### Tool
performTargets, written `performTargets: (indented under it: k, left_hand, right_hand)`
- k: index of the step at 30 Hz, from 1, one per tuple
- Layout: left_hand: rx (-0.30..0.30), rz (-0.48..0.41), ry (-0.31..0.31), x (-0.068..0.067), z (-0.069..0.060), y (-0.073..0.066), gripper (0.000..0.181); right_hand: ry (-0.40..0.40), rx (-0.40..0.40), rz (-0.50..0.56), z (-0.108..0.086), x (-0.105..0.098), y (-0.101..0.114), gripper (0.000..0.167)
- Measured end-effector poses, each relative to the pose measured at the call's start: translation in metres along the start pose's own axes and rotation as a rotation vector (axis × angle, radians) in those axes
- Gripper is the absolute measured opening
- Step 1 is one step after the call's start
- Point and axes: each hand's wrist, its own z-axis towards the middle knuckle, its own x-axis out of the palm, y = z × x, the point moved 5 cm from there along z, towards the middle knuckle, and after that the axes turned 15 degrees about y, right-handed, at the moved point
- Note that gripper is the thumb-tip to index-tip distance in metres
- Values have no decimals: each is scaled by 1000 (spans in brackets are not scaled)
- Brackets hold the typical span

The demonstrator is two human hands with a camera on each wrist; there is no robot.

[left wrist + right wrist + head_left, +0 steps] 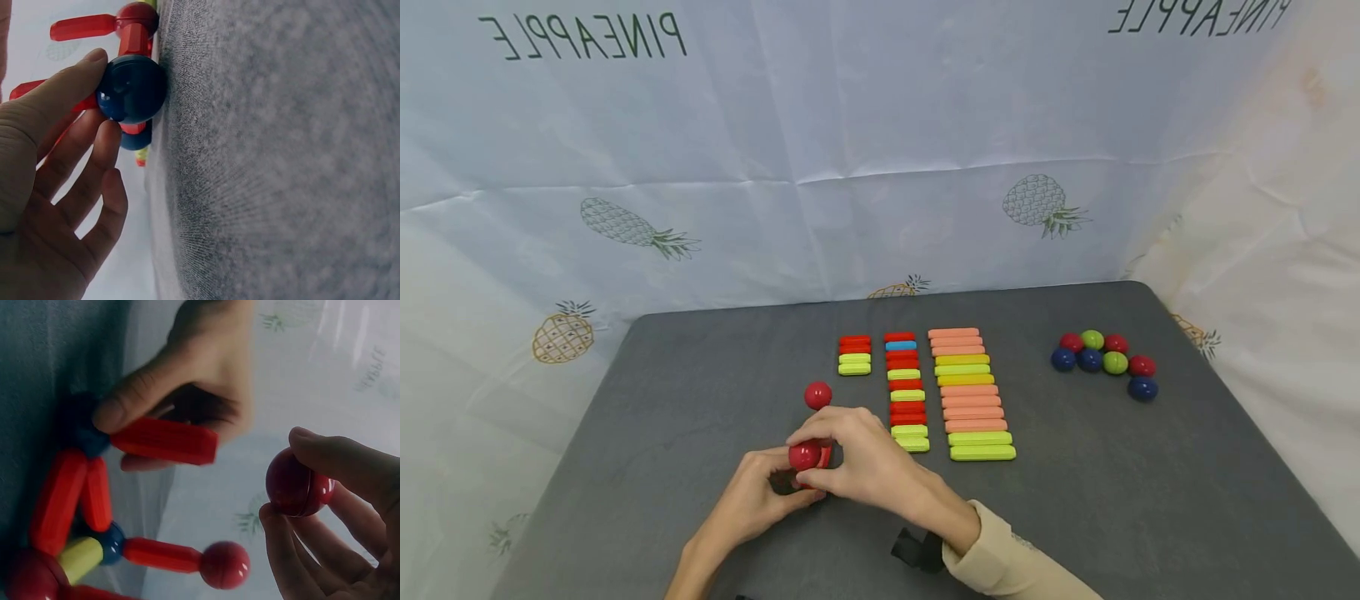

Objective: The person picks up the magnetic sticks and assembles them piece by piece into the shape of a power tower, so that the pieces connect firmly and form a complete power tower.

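Low on the dark table, my left hand pinches a dark blue ball with thumb and fingertips. This ball is part of a frame of balls and rods. A red rod sticks up from it beside my left thumb. My right hand holds a loose red ball between thumb and fingers, apart from that rod's free end. In the right wrist view, another upright rod carries a red ball, and a yellow-green rod lies in the base. In the head view my hands hide most of the frame.
Short red and yellow-green rods, a mixed row with one blue rod, and longer rods lie right of the frame. Several red, green and blue balls sit farther right. A printed cloth hangs behind the table.
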Motion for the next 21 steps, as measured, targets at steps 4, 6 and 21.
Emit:
performTargets:
  k: [4, 6, 21]
  left_hand:
    - [2, 6, -6, -1, 0, 0, 22]
    - [5, 10, -5, -1, 0, 1, 23]
    - [14, 2, -1, 0, 0, -1, 22]
  right_hand:
    - [47, 33, -4, 4, 12, -4, 31]
    - [62, 62, -12, 5, 16, -7, 31]
    - [61, 73, -17, 1, 15, -11, 32]
